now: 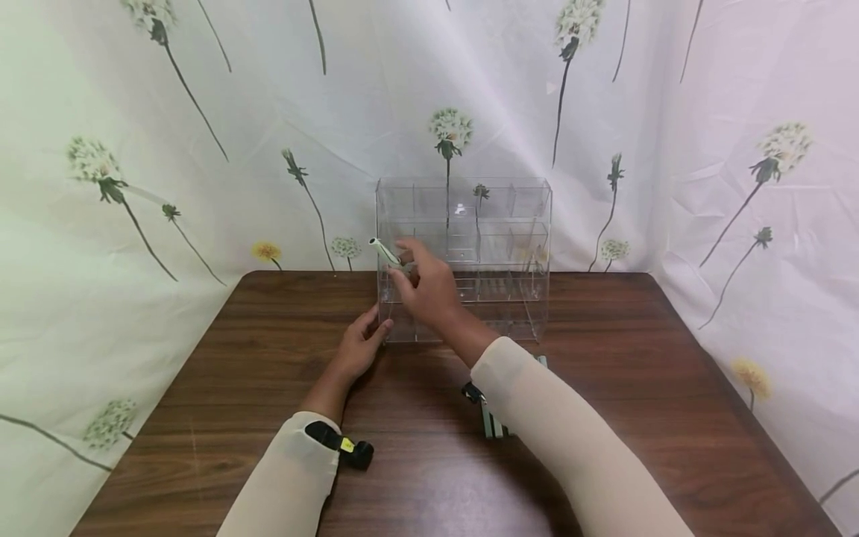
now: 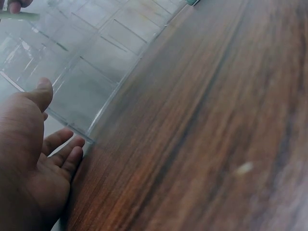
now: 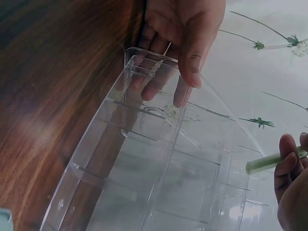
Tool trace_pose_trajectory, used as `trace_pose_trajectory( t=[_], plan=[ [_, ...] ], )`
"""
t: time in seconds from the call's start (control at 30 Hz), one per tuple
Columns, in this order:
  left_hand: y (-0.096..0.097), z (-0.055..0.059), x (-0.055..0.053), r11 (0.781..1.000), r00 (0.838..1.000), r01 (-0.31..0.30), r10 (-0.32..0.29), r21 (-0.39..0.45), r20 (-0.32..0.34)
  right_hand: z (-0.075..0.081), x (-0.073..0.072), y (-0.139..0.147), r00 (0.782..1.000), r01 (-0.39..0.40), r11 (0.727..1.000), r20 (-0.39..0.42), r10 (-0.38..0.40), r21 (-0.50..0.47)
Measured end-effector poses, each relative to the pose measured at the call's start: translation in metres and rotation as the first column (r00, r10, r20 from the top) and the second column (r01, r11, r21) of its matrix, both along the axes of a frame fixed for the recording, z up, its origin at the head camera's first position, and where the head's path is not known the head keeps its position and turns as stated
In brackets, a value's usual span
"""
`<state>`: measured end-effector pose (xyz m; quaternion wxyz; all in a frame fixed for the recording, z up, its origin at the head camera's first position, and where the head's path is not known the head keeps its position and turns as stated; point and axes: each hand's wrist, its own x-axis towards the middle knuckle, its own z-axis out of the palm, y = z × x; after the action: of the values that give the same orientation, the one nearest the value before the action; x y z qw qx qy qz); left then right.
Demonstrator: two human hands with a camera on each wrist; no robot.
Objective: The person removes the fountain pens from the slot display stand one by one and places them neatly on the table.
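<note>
A clear plastic organizer [image 1: 496, 242] with stepped compartments stands at the back of the table. My left hand [image 1: 358, 349] touches its lower left side, with extended fingers along the side wall and the thumb at the front edge. Through the transparent wall, those fingers [image 3: 154, 86] show in the right wrist view. Between thumb and fingers, my right hand [image 1: 432, 287] pinches a slim pale green pen [image 1: 384, 251]. The pen is tilted, in front of the organizer's upper left compartments in the head view, one end poking out past the fingertips.
Several green and dark pens [image 1: 495, 426] lie on the brown wooden table [image 1: 416, 462], partly hidden under my right forearm. Behind the table hangs a white cloth [image 1: 376, 97] printed with dandelions, and it also runs along both sides.
</note>
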<state>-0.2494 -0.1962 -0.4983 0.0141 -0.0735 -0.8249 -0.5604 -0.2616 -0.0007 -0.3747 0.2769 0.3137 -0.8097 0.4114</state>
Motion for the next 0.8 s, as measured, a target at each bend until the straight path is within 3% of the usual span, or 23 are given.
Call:
trace_pose_trajectory(
  t=[0.2,0.53,0.67,0.8],
  plan=[
    [0.0,0.0,0.0,1.0,1.0,-0.001,0.001,-0.014,-0.012,-0.002,0.01,0.012,0.997,-0.046,0.999,0.063,0.045,0.005],
    [0.001,0.001,0.003,1.0,1.0,-0.012,0.012,-0.015,0.0,-0.006,0.025,0.025,0.985,-0.063,0.994,0.168,0.046,0.093],
    [0.001,-0.001,0.001,1.0,1.0,-0.015,0.015,-0.01,-0.008,-0.009,0.031,0.029,0.967,-0.095,0.992,0.246,0.072,0.081],
    [0.002,-0.001,0.002,1.0,1.0,-0.014,0.014,-0.005,-0.016,-0.011,0.037,0.032,0.934,-0.146,0.988,0.337,0.118,0.057]
  ],
)
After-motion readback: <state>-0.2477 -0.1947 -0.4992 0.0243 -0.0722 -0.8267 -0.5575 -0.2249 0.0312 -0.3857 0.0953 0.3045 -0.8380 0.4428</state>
